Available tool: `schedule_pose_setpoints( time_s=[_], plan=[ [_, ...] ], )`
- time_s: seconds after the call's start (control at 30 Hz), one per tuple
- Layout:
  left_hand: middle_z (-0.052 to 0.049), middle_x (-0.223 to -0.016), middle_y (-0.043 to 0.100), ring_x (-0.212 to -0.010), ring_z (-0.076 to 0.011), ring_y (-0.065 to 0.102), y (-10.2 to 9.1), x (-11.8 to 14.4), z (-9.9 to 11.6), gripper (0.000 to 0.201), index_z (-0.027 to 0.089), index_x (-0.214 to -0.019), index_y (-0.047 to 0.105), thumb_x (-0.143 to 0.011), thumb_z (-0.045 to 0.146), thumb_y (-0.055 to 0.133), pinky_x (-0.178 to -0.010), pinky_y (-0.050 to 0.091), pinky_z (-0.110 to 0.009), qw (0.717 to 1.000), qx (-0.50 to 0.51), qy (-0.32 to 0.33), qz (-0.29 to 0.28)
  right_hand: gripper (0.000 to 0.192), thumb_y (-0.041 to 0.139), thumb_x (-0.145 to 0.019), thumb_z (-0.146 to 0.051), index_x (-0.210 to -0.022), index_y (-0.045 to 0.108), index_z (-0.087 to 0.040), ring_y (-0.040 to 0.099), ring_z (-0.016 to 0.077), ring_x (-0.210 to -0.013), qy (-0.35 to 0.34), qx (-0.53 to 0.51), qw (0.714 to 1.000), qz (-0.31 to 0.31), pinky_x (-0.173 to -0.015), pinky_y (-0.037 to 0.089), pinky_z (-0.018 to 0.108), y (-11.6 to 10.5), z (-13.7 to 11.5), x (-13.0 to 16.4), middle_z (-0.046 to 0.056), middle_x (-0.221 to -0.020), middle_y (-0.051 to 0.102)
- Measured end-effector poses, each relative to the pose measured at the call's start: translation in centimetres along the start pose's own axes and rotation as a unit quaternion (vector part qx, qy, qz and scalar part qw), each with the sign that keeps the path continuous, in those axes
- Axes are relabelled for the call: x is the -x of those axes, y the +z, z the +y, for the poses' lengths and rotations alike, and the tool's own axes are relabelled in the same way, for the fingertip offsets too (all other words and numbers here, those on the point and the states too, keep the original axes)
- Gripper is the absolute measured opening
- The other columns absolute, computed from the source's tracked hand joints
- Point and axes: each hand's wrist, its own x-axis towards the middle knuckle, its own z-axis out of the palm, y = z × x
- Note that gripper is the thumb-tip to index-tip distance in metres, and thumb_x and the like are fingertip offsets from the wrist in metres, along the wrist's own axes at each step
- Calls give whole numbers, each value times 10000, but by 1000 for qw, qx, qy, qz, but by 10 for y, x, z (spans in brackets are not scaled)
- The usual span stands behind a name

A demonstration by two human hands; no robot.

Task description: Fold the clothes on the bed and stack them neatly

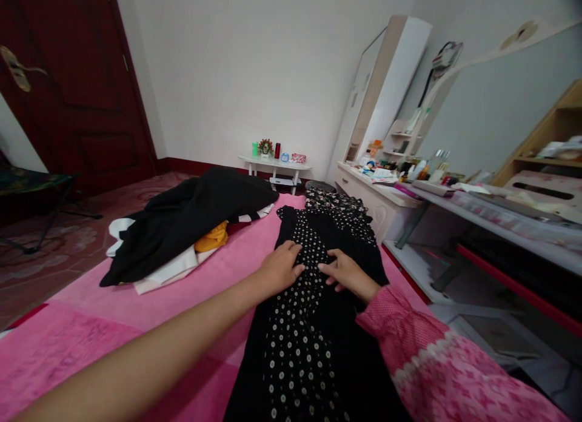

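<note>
Bare left forearm (159, 344) lies toward 8 o'clock, left hand (280, 269) half-curled, right hand (349, 276) slightly parted at its 3 o'clock, both equally near the dotted black garment (295, 349) beneath, long axis 12-to-6; can't tell if either pinches it.

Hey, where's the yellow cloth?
In the head view, the yellow cloth is left of the left hand, poking out from under the black cloth on the pink cover.

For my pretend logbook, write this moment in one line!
left hand: on dotted fabric | right hand: at its edge | beside: clothes pile | under: pink cover
</note>
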Motion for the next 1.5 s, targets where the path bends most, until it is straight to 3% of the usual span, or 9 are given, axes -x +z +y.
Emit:
schedule_pose_setpoints(
  time_s=[0.2,0.37,0.53,0.67,0.87,1.17,1.27,1.37,1.5],
  plan=[
    [-132,-1510,261,-1398,-265,201,45,-26,-28,577,128,-1419,327,-925,424,343,-1133,145,-449,998,-41,36,-42,267,576,-685,-113,-940,599,-189,589,127,-534,-76,164,977,111,-528,462,239,1,26,-45,-44,-607,581],
    [-96,-1533,205,-1417,-271,123,54,-23,-33,608,181,-1434,314,-920,506,322,-1142,83,-478,995,-92,32,-37,184,546,-755,-185,-891,664,-220,619,204,-863,-143,324,920,168,-743,471,314,-17,16,-53,43,-934,657],
    [-76,-1540,185,-1418,-275,119,52,-23,-31,592,210,-1443,304,-923,493,324,-1144,83,-487,994,-94,36,-40,318,408,-897,-268,-1128,616,-201,521,188,-1152,-312,295,899,80,-1002,378,322,11,-12,-78,70,-1226,592],
    [-88,-1537,188,-1416,-272,131,49,-24,-33,604,201,-1444,304,-918,497,332,-1148,89,-482,995,-78,41,-47,436,321,-943,-311,-1321,485,-167,360,222,-1326,-265,364,893,-10,-1068,304,415,32,-8,-113,101,-1435,414],
    [-71,-1529,225,-1413,-279,146,47,-24,-33,579,230,-1418,362,-907,501,356,-1152,87,-496,998,-50,33,-34,536,342,-936,-396,-1384,395,-107,208,277,-1392,-227,443,867,18,-1102,187,495,41,-7,-156,143,-1496,291],
    [-71,-1536,204,-1417,-266,131,47,-25,-35,596,229,-1428,340,-907,519,338,-1156,87,-482,998,-47,22,-41,675,287,-909,-563,-1467,223,-189,192,277,-1399,-128,369,920,-21,-1078,193,562,50,-10,-206,75,-1540,157],
    [-61,-1534,214,-1417,-255,135,46,-24,-36,590,248,-1425,340,-909,533,325,-1156,97,-480,997,-54,24,-40,656,448,-840,-578,-1366,449,-187,400,270,-1298,-139,347,928,-17,-1036,333,439,32,-12,-213,78,-1447,398],
    [-47,-1536,212,-1418,-248,133,47,-24,-38,583,263,-1424,336,-914,544,302,-1156,100,-480,997,-62,27,-32,418,548,-793,-516,-1066,694,-236,595,227,-1066,-137,339,930,30,-915,438,302,-18,-8,-213,39,-1155,666],
    [-38,-1537,211,-1417,-251,135,48,-24,-37,578,269,-1423,336,-915,544,298,-1155,106,-485,997,-63,26,-32,357,432,-843,-300,-1047,689,-158,607,279,-1016,-50,330,913,234,-878,438,380,-105,19,-197,128,-1060,681]
  ],
)
